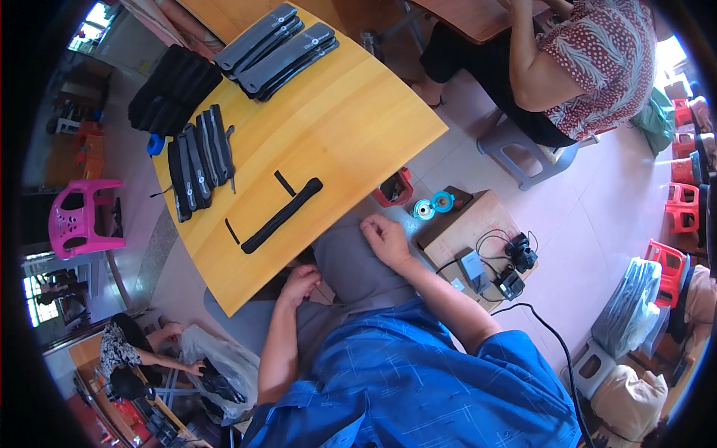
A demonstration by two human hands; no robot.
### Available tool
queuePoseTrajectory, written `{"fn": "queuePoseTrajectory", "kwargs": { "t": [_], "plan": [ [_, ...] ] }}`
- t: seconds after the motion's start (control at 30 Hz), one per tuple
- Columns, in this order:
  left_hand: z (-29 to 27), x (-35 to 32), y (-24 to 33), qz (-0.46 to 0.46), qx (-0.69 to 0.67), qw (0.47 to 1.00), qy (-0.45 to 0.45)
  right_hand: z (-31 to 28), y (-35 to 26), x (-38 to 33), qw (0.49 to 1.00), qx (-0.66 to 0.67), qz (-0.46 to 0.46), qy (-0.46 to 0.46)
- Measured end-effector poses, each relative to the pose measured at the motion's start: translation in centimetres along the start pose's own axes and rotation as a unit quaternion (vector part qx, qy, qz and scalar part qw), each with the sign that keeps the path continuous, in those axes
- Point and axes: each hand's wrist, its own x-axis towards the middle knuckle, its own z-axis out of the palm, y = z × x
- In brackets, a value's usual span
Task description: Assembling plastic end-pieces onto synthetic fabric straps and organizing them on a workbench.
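The blue short-sleeved shirt (pixel 418 381) of the seated person fills the lower centre, with grey trousers (pixel 351 269) over the knees just above it. The wooden counter (pixel 351 127) extends from the knees toward the upper left.

The right hand (pixel 386 239) rests palm down on the right knee, fingers loosely bent, holding nothing. The left hand (pixel 299 285) lies at the near edge of the counter, fingers curled; whether it pinches anything cannot be told.

On the counter, near both hands but touching neither, lies a long black strap (pixel 282 215), flanked by two short black strips. Further left sits a row of black straps (pixel 200 160); at the far end lies a stack of grey flat pieces (pixel 278 48).

A low wooden board (pixel 478 224) on the floor at right carries chargers and cables.
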Motion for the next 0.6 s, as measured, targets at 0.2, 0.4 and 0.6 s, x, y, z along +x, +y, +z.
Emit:
{"fn": "queuePoseTrajectory", "kwargs": {
  "t": [0.2, 0.4, 0.6],
  "plan": [
    [0.2, -2.2, -1.0, 0.033, 0.109, 0.993, 0.035, -1.5, 4.4, -0.1, 0.987, -0.15, 0.0, -0.051],
    [1.7, -6.7, 3.5, 0.105, 0.316, 0.943, -0.019, -2.2, 4.2, 1.7, 0.96, -0.27, -0.052, -0.043],
    [3.0, -11.4, 8.2, 0.14, 0.326, 0.935, -0.006, -1.2, 14.0, 11.1, 0.949, -0.313, -0.033, -0.022]
  ]
}}
